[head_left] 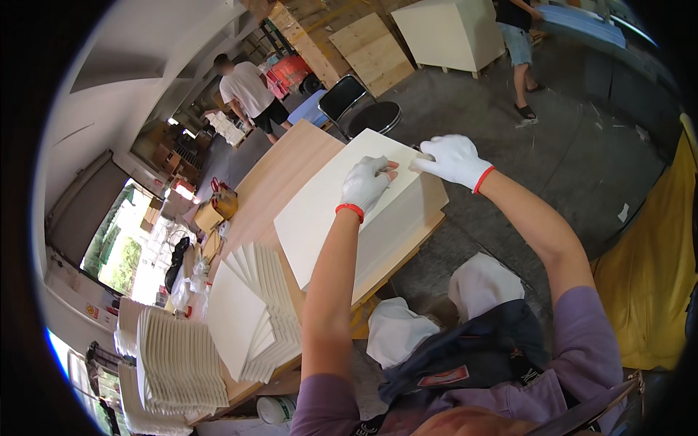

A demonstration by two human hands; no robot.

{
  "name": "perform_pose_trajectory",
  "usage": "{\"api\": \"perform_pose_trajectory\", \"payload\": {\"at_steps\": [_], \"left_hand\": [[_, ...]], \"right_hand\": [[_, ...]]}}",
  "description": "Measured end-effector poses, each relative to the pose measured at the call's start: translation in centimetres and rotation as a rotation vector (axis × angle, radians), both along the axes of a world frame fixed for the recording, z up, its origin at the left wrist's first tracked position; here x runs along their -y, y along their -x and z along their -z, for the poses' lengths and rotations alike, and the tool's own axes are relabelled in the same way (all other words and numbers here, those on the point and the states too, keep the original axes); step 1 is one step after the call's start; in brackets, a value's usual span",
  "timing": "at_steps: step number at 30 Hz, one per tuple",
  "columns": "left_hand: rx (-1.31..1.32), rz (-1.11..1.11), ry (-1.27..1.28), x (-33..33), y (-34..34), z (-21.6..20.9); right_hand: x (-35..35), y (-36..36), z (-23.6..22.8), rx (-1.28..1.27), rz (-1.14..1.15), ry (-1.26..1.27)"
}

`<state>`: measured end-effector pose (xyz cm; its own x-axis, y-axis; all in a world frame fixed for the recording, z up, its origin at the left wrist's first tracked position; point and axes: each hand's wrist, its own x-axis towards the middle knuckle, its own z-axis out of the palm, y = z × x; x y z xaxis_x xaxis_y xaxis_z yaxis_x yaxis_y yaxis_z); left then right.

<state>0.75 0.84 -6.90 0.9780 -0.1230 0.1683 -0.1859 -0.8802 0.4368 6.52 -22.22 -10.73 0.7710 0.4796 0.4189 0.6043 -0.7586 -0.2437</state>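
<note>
A large cream-white flat box (342, 200) lies on a wooden worktable (280, 171). My left hand (367, 183), in a white glove with a red cuff, rests fingers-down on the box's top near its far right corner. My right hand (452, 158), gloved the same way, grips the far right corner and edge of the box. Both forearms reach in from the lower edge.
A fanned stack of white flat panels (254, 312) lies on the table's left end, with a second stack (174, 363) beyond it. White cloths and dark clothing (465, 341) sit below the table. A black chair (360, 105) stands behind it. Two people stand farther back.
</note>
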Motion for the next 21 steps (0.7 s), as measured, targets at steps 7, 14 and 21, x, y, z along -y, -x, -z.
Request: {"api": "perform_pose_trajectory", "payload": {"at_steps": [7, 14, 21], "left_hand": [[0.109, 0.03, -0.029, -0.1, 0.4, 1.2], [0.025, 0.099, 0.327, 0.1, 0.7, 1.7], [0.034, 0.143, 0.357, -0.7, -0.2, 2.8]], "right_hand": [[-2.3, -1.3, -1.0, -0.061, -0.153, -0.273], [-3.3, 0.0, 1.2, -0.305, -0.041, -0.706], [-3.8, -0.1, 2.4, -0.175, -0.049, -0.698]]}}
